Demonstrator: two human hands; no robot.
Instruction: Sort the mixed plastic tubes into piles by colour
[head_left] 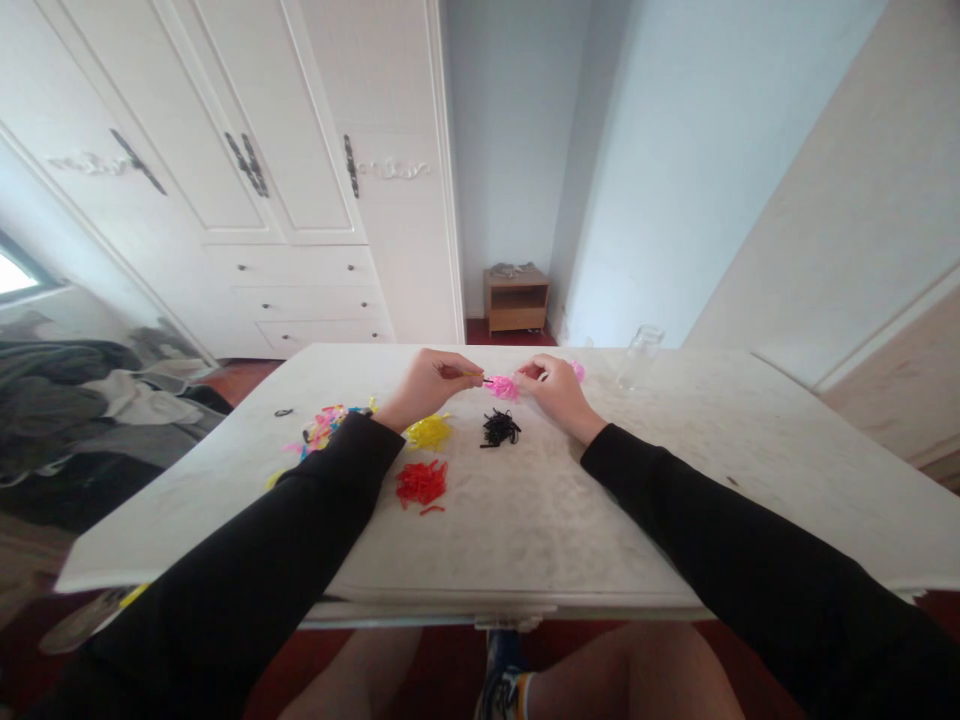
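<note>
Black long sleeves (300, 530) are slanting from near left and near right over a white, faintly marked tabletop (540, 540). The left hand (433, 384) is pinching a thin, dark-tipped sliver (488, 380) in narrowed fingers; the right hand (559, 390) is holding its fingers close together beside a bright pink heap of small strips (502, 388), though I cannot tell whether they are gripping one. That heap is showing between the hands. Small black strips (500, 428) are lying just nearer, with small yellow strips (429, 432) and red strips (421, 484) sitting farther left. A clear glass jar (640, 360) is standing far right.
</note>
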